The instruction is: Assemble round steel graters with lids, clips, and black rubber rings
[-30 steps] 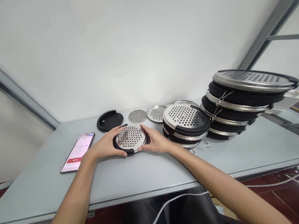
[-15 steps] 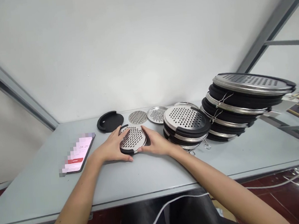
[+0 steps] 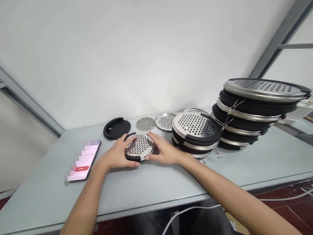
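Note:
A round grater (image 3: 140, 145), a perforated metal disc in a black holder on its left side, lies on the table between my hands. My left hand (image 3: 119, 154) grips its black side, with fingers over the far rim and the thumb along the near rim. Around the bare metal edge on the right curves my right hand (image 3: 162, 149), its thumb touching the near rim. A black round holder (image 3: 117, 128) lies behind my left hand. Beyond the grater are a flat perforated disc (image 3: 145, 124) and a rimmed metal disc (image 3: 165, 121).
To the right stands a short stack of round graters (image 3: 196, 128). A taller, leaning stack (image 3: 254, 112) with wire loops rises beside it. A phone (image 3: 85, 160) showing a timer lies at the left. Behind the table (image 3: 140, 186) is a white wall; metal posts flank it.
My left hand has slid slightly right along the grater and covers more of its black holder. My right hand has stayed at the right edge.

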Demonstrator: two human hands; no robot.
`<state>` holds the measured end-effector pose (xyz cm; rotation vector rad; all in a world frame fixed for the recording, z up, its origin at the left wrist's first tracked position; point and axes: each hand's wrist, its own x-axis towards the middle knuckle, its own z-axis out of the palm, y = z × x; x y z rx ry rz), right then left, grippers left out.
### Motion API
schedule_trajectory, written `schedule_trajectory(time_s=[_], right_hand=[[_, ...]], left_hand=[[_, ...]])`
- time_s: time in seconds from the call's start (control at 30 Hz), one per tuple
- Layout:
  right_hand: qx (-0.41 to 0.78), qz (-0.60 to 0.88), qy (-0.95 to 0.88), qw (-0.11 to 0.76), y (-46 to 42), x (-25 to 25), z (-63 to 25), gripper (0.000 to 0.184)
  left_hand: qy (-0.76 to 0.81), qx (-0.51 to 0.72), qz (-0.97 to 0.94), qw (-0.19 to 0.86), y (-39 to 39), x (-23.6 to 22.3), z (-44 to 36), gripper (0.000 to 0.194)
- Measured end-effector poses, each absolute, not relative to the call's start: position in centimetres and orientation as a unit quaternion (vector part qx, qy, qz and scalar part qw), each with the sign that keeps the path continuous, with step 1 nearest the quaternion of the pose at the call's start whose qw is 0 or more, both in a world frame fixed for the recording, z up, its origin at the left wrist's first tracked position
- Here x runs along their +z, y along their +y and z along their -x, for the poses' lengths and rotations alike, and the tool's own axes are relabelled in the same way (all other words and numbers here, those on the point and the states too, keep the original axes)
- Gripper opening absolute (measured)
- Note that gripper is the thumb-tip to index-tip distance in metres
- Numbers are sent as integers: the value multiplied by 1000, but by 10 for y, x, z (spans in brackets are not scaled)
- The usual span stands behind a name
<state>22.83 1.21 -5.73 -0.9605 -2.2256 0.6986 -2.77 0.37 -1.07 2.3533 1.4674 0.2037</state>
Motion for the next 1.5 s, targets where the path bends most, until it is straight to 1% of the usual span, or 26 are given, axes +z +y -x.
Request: schedule_trajectory(time_s=[0.07, 0.13, 0.17, 0.27, 0.3, 0.43, 0.53, 0.7, 0.8, 0.87, 0.97, 1.1, 1.17, 1.37, 1.5], right_hand=[[254, 356, -847, 301, 11, -57, -229, 106], [235, 343, -857, 305, 11, -56, -229, 102], [223, 337, -862, 307, 11, -55, -229, 95], [191, 320, -873, 314, 13, -55, -230, 65], [181, 312, -876, 319, 13, -54, -230, 59], [141, 302, -876, 348, 15, -53, -230, 52], [126, 321, -858, 379, 13, -49, -230, 45], [145, 336, -814, 451, 8, -43, -227, 35], [167, 348, -784, 487, 6, -41, -224, 31], [190, 343, -771, 501, 6, -41, -223, 31], [207, 341, -758, 516, 6, -41, -223, 35], [194, 377, -735, 528, 6, -40, -223, 38], [190, 397, -733, 519, 6, -41, -223, 41], [223, 411, -758, 455, 6, -51, -220, 66], [232, 412, -756, 453, 6, -53, -220, 67]], left_hand=[[498, 106, -839, 190, 6, -11, 29, 118], [481, 146, -841, 201, 8, -12, 30, 122], [477, 162, -839, 206, 9, -13, 31, 123], [480, 189, -826, 227, 12, -17, 32, 125], [481, 198, -822, 233, 13, -18, 33, 125], [475, 245, -810, 241, 16, -23, 33, 122], [478, 290, -799, 219, 17, -21, 33, 108], [456, 370, -793, 160, 14, -16, 28, 80], [453, 400, -786, 128, 14, -15, 24, 56], [452, 414, -781, 118, 14, -15, 22, 41], [451, 419, -780, 112, 15, -17, 20, 31], [473, 430, -761, 107, 17, -17, 21, 30], [493, 433, -747, 105, 19, -18, 21, 30], [534, 419, -727, 107, 23, -20, 24, 35], [540, 411, -726, 112, 24, -23, 26, 37]])
